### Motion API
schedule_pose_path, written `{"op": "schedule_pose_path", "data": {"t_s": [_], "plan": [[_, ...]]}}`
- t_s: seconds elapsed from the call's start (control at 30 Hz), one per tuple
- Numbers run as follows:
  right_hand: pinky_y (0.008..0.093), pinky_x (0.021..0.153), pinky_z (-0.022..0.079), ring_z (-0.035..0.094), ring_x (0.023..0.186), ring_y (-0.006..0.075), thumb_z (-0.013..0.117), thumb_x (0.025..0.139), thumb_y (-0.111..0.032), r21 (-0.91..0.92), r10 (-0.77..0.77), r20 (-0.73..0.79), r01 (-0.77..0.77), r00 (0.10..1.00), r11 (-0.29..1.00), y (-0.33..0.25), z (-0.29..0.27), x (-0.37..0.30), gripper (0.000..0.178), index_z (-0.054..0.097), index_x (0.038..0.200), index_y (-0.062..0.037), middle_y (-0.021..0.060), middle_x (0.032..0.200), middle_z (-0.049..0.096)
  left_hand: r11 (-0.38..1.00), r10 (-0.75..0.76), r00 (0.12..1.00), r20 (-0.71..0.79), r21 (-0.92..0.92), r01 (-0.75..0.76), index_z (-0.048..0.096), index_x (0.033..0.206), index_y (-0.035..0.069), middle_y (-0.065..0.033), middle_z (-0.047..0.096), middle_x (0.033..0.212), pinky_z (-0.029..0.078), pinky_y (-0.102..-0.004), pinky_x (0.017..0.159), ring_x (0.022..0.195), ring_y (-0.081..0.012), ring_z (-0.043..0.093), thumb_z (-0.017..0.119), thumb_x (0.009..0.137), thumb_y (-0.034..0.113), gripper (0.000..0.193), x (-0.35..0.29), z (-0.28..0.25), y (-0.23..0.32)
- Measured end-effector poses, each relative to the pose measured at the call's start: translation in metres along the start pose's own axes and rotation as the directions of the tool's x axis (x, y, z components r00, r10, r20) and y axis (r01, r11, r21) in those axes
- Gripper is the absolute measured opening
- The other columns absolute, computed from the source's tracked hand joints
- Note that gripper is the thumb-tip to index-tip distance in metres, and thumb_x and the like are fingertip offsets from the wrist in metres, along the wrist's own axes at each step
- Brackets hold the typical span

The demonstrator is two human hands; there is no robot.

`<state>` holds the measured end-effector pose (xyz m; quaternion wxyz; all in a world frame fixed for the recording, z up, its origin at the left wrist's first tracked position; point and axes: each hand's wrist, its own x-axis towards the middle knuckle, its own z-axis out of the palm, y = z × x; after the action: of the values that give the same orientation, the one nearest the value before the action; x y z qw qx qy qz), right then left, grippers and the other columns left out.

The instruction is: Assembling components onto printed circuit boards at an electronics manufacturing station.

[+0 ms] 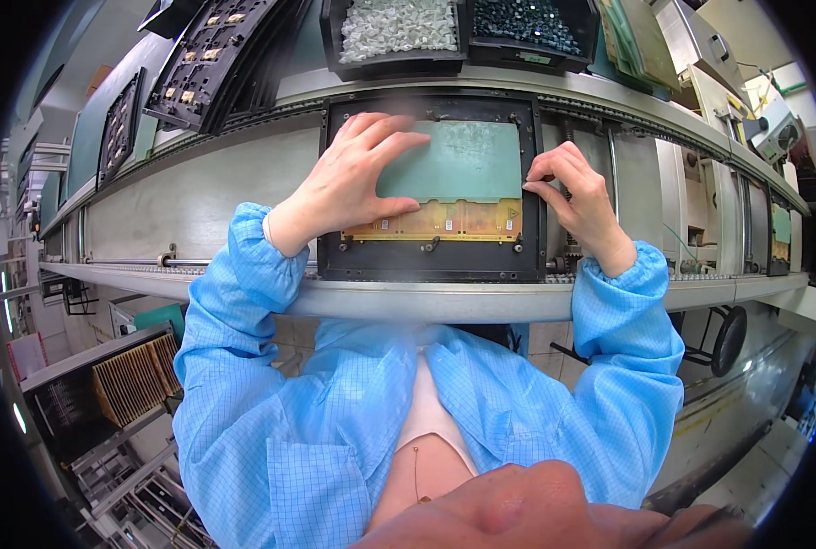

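A black carrier frame point(376, 260) lies on the conveyor before me. In it rests a yellow-brown circuit board panel point(435, 222), its far part covered by a flat green sheet point(463, 160). My left hand point(357, 174) lies over the sheet's left end, fingers spread apart and thumb near the sheet's front edge; it hides that end. My right hand point(572, 188) is at the right side of the frame, thumb and forefinger pinched together close to the sheet's right edge. Whatever may be between those fingertips is too small to make out.
Beyond the conveyor stand two black bins, one of white pieces point(399, 27), one of dark pieces point(531, 26). Black carriers point(216, 64) lean at the far left; green sheets point(637, 41) lie at the far right. A metal rail point(435, 300) runs along the near side.
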<state>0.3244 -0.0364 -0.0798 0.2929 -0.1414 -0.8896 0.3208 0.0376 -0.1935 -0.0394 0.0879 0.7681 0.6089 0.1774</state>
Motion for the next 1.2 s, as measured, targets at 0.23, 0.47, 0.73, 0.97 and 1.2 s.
{"op": "schedule_pose_path", "data": {"t_s": [0.23,0.47,0.73,0.97,1.2], "plan": [[0.0333,0.079,0.050,0.062,0.089,0.0255,0.074,0.079,0.002,0.041,0.090,0.028,-0.091,0.996,0.995,-0.011,-0.020,0.003,0.013,0.065,0.089,0.0007,0.0113,0.092,0.066,0.999,0.004,0.995,-0.101,-0.034,-0.008,0.055,0.133,0.013,-0.0177,0.050,0.138,0.031,-0.0572,0.113,0.128,-0.0386,0.046,0.085,0.070,0.034,0.073,-0.006,0.002,0.001],[0.0361,0.083,0.050,0.062,0.092,0.0278,0.073,0.079,0.000,-0.076,0.051,0.142,-0.041,0.989,0.996,-0.045,-0.033,0.016,0.015,0.066,0.092,-0.0001,0.0130,0.100,0.065,0.942,-0.334,0.866,-0.373,-0.099,0.321,0.064,0.114,0.006,-0.0101,0.065,0.111,0.053,-0.0368,0.083,0.101,-0.0249,0.063,0.076,0.084,0.016,0.034,-0.057,-0.001,-0.024],[0.0465,0.103,0.045,0.053,0.121,0.0346,0.075,0.080,-0.030,0.074,-0.418,0.494,0.442,0.763,0.894,-0.101,0.068,0.060,0.047,0.061,0.115,-0.0022,0.0163,0.124,0.058,0.452,-0.649,0.761,0.001,-0.804,0.386,0.059,0.119,-0.002,-0.0075,0.068,0.099,0.057,-0.0263,0.078,0.087,-0.0114,0.068,0.062,0.094,0.004,0.026,-0.060,0.025,-0.026],[0.0431,0.097,0.047,0.057,0.110,0.0309,0.066,0.088,-0.039,0.084,-0.442,0.702,0.551,0.559,0.830,-0.096,0.090,0.064,0.042,0.062,0.108,-0.0021,0.0134,0.106,0.063,0.161,-0.480,0.867,0.133,-0.958,0.236,0.054,0.128,-0.002,-0.0135,0.063,0.120,0.053,-0.0335,0.095,0.108,-0.0202,0.065,0.056,0.090,-0.001,0.038,-0.040,0.041,-0.014],[0.0404,0.081,0.051,0.061,0.087,0.0295,0.067,0.090,-0.029,-0.185,-0.147,0.697,0.374,0.702,0.909,-0.072,0.027,0.029,0.025,0.066,0.085,-0.0043,0.0115,0.085,0.065,0.523,-0.270,0.962,0.045,-0.832,0.186,0.064,0.119,0.002,-0.0096,0.065,0.118,0.056,-0.0319,0.090,0.104,-0.0171,0.064,0.062,0.085,0.001,0.034,0.003,0.070,0.019]]}}
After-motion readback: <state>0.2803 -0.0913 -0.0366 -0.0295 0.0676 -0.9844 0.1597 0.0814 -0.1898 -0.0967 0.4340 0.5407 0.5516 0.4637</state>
